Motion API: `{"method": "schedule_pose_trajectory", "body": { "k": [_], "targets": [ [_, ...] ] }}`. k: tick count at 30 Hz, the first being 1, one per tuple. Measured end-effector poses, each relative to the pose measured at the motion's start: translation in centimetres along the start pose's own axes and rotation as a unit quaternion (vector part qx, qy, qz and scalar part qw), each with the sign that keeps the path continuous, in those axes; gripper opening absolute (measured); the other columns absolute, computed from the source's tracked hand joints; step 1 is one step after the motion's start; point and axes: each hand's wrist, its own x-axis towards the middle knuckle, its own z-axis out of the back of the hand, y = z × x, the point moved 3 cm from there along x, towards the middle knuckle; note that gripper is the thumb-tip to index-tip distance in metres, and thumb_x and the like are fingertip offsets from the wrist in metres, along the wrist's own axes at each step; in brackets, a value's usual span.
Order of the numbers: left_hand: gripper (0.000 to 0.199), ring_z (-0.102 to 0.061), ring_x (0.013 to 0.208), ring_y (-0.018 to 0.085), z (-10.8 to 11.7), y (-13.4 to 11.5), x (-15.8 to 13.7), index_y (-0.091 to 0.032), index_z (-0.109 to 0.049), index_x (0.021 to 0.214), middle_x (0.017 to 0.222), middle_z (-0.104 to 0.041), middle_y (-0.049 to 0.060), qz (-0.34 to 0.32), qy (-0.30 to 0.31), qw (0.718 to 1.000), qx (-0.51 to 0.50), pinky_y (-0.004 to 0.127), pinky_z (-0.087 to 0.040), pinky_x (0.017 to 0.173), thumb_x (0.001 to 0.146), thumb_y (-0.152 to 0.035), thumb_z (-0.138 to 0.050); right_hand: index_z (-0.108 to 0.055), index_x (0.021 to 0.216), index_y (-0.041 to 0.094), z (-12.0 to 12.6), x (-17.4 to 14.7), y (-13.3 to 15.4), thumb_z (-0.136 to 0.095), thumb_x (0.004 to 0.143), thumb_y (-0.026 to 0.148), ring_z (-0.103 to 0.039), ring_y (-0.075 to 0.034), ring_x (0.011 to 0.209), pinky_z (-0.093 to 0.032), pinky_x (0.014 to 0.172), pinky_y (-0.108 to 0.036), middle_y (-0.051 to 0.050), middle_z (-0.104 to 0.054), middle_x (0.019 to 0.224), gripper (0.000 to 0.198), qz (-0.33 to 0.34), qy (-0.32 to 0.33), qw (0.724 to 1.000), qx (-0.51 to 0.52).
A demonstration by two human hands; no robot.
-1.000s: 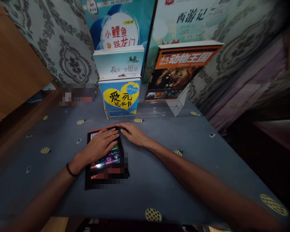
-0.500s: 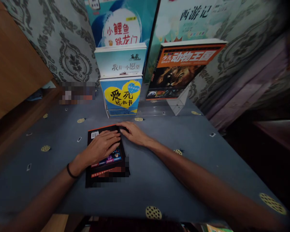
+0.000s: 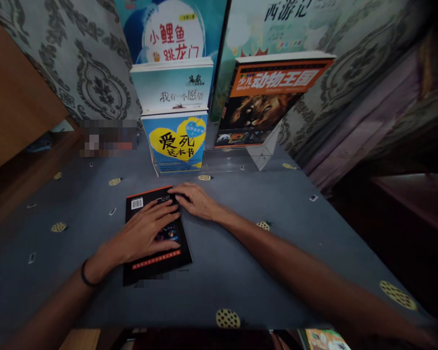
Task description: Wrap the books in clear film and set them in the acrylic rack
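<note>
A thin black book with an orange top edge, a white barcode and a red strip lies closed, back cover up, on the grey-blue cloth. Across the middle of that cover rests my left hand, palm down, fingers stretched and thumb spread along the red strip. It hides part of the pictures printed there. My right hand touches the book's upper right corner with its fingertips; the thumb lies apart near the right edge. Neither hand grips the book. A dark band circles my left wrist.
Behind the hands, a blue book with a yellow heart stands before a pale teal book. Right of them, an orange-topped lion book leans on a clear stand. Taller books rise behind. A patterned curtain hangs at the back.
My left hand has slid down the cover, its fingers spreading and its thumb now at the red strip. The right hand stays at the top corner. The whole view has shifted slightly.
</note>
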Motion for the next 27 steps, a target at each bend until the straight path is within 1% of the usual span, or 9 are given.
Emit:
{"method": "schedule_pose_trajectory", "body": {
  "k": [2,4,7,9,11,15,20,23,27],
  "targets": [
    [0.086,-0.041,0.144,0.034,-0.2,-0.7,-0.2,-0.016,-0.049,0.145,0.150,-0.051,0.017,0.006,0.022,1.000,0.018,0.057,-0.033,0.118,0.087,-0.079,-0.045,-0.068,0.122,0.021,0.0,0.0,0.0,-0.049,0.095,0.015,-0.064,-0.022,0.112,-0.049,0.100,-0.042,-0.009,-0.072,0.120,0.033,-0.004,0.003,1.000,-0.001],
    [0.103,-0.033,0.148,0.039,-0.6,-1.4,-0.6,-0.013,-0.039,0.152,0.155,-0.043,0.021,0.009,0.049,0.998,0.029,0.062,-0.029,0.117,0.080,-0.087,-0.041,-0.068,0.123,0.021,0.1,0.0,0.0,-0.049,0.096,0.015,-0.064,-0.022,0.112,-0.049,0.099,-0.042,-0.009,-0.072,0.121,0.034,-0.009,0.006,1.000,0.001],
    [0.117,-0.018,0.152,0.042,-1.2,-2.0,-1.0,-0.009,-0.021,0.158,0.161,-0.029,0.025,0.007,0.075,0.997,0.036,0.068,-0.023,0.116,0.076,-0.092,-0.037,-0.068,0.123,0.019,0.1,0.0,0.0,-0.048,0.096,0.016,-0.064,-0.022,0.112,-0.049,0.100,-0.043,-0.010,-0.072,0.121,0.033,-0.011,0.006,1.000,-0.001],
    [0.117,-0.013,0.153,0.042,-1.5,-2.2,-1.3,-0.011,-0.014,0.160,0.163,-0.024,0.025,0.010,0.082,0.996,0.037,0.067,-0.021,0.117,0.078,-0.091,-0.037,-0.068,0.123,0.019,0.1,-0.1,0.1,-0.049,0.096,0.016,-0.064,-0.023,0.113,-0.049,0.100,-0.044,-0.011,-0.072,0.121,0.033,-0.009,0.003,1.000,-0.001],
    [0.113,-0.012,0.154,0.041,-1.6,-2.1,-1.4,-0.013,-0.012,0.161,0.164,-0.021,0.024,0.014,0.086,0.996,0.038,0.066,-0.020,0.118,0.081,-0.088,-0.038,-0.068,0.123,0.020,0.1,-0.1,0.1,-0.049,0.095,0.016,-0.064,-0.023,0.113,-0.049,0.100,-0.044,-0.010,-0.072,0.121,0.033,-0.004,0.001,1.000,0.005],
    [0.105,-0.017,0.153,0.040,-1.6,-1.9,-1.1,-0.012,-0.018,0.160,0.163,-0.024,0.024,0.019,0.076,0.996,0.040,0.065,-0.021,0.118,0.085,-0.084,-0.037,-0.069,0.120,0.022,0.2,-0.1,0.2,-0.050,0.096,0.018,-0.066,-0.022,0.112,-0.050,0.099,-0.042,-0.008,-0.073,0.120,0.032,-0.007,-0.010,1.000,0.027],
    [0.096,-0.022,0.152,0.040,-1.4,-1.3,-0.4,-0.009,-0.026,0.157,0.161,-0.029,0.024,0.032,0.060,0.996,0.060,0.065,-0.024,0.117,0.091,-0.079,-0.032,-0.070,0.117,0.018,0.2,0.0,0.2,-0.050,0.095,0.018,-0.069,-0.020,0.105,-0.053,0.093,-0.038,-0.009,-0.075,0.115,0.030,-0.024,-0.019,0.997,0.067],
    [0.093,-0.024,0.151,0.038,-1.4,-1.0,-0.2,-0.011,-0.026,0.157,0.160,-0.032,0.023,0.033,0.047,0.996,0.063,0.062,-0.024,0.119,0.092,-0.077,-0.031,-0.071,0.115,0.019,0.2,0.0,0.2,-0.050,0.094,0.016,-0.069,-0.020,0.105,-0.052,0.094,-0.037,-0.008,-0.075,0.114,0.030,-0.026,-0.016,0.998,0.063],
    [0.094,-0.023,0.152,0.037,-1.4,-0.8,-0.2,-0.012,-0.023,0.159,0.161,-0.030,0.022,0.041,0.051,0.996,0.059,0.061,-0.023,0.119,0.091,-0.078,-0.034,-0.071,0.116,0.018,0.3,0.0,0.3,-0.050,0.094,0.017,-0.069,-0.020,0.105,-0.052,0.093,-0.038,-0.009,-0.075,0.113,0.030,-0.023,-0.012,0.998,0.050]
  ]
}}
